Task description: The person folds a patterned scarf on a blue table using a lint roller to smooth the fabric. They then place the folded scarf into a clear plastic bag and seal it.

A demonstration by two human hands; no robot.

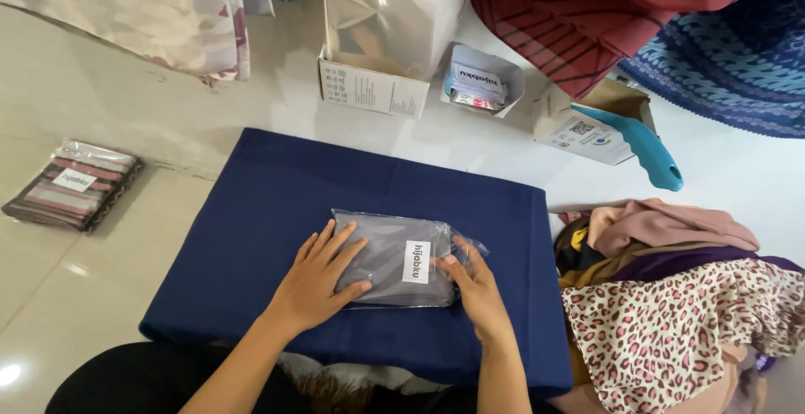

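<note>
A grey folded cloth in a clear plastic bag point(387, 250) with a white label lies on a dark blue cloth point(251, 213) spread on the floor. My left hand point(317, 278) lies flat on the bag's left half, fingers spread. My right hand point(476, 284) pinches the bag's right end by the label, where the loose plastic flap sticks out.
A bagged striped cloth point(74, 183) lies on the tiled floor at left. Behind the blue cloth stand a box of clear plastic bags point(381, 36), a small box of labels point(482, 83) and a box with a teal tool point(637, 145). A pile of folded scarves point(671, 296) sits at right.
</note>
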